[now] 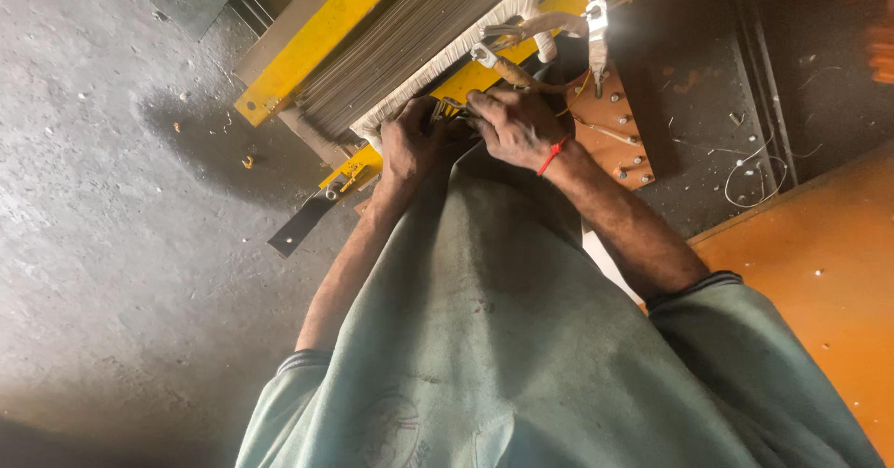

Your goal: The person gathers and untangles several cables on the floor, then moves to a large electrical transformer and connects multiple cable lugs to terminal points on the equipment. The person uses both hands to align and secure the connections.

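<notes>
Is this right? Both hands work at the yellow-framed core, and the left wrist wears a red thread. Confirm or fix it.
Wrong in one point: the red thread is on the right wrist, not the left. The head view shows it just behind the right hand. The rest stands: that hand and the left hand both work at the yellow-framed core.

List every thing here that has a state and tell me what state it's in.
left hand: closed on a small metal part at the core's edge
right hand: fingers bent, pressing at the same spot
laminated core: lying between yellow clamp bars
terminal board: orange, wired, bolts fitted
loose wire: lying curled on the floor
</notes>
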